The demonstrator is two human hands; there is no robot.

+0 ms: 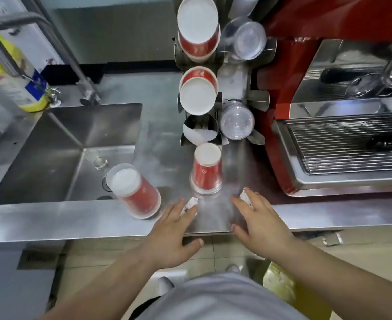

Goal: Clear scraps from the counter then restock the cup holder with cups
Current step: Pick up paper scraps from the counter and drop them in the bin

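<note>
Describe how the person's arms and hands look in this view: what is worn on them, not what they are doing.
Both arms are bare from the bottom of the frame up to the fingers: no sleeves, gloves or watch show. The left hand and right hand carry no visible rings or markings, and the nails look short and plain. The only clothing in view is a light grey garment at the torso.

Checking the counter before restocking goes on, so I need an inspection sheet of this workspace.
Surface: steel counter, sink set in at left.
Job's things: two sleeved stacks of red cups, one by the sink edge, one below the cup holder; holder's lowest left slot looks empty.
Clutter: white scraps and at the fingertips.
Grippers: left hand and right hand flat, fingers straight, each touching a scrap.
Cables: nothing seen.
Surroundings: red espresso machine right, tap behind the sink.
</note>
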